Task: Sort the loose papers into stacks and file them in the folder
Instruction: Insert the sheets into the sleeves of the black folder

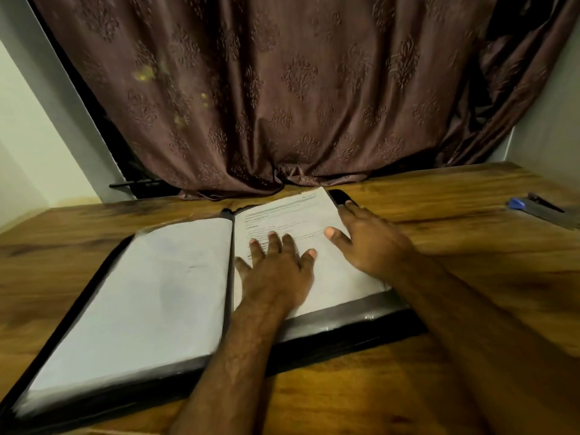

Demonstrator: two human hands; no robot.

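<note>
A black folder [351,340] lies open on the wooden table, with clear sleeves on both sides. The left sleeve [141,296] shows a blank white sheet. A printed paper [292,215] lies on the right side. My left hand [276,271] rests flat on that paper near the spine, fingers spread. My right hand [370,240] lies over the paper's right edge, fingers straight, with fingertips reaching the folder's far right corner.
A brown patterned curtain [282,89] hangs behind the table and bunches on its far edge. A blue stapler [533,208] and a dark pen [546,200] lie at the far right. Bare wood [470,246] spreads around the folder.
</note>
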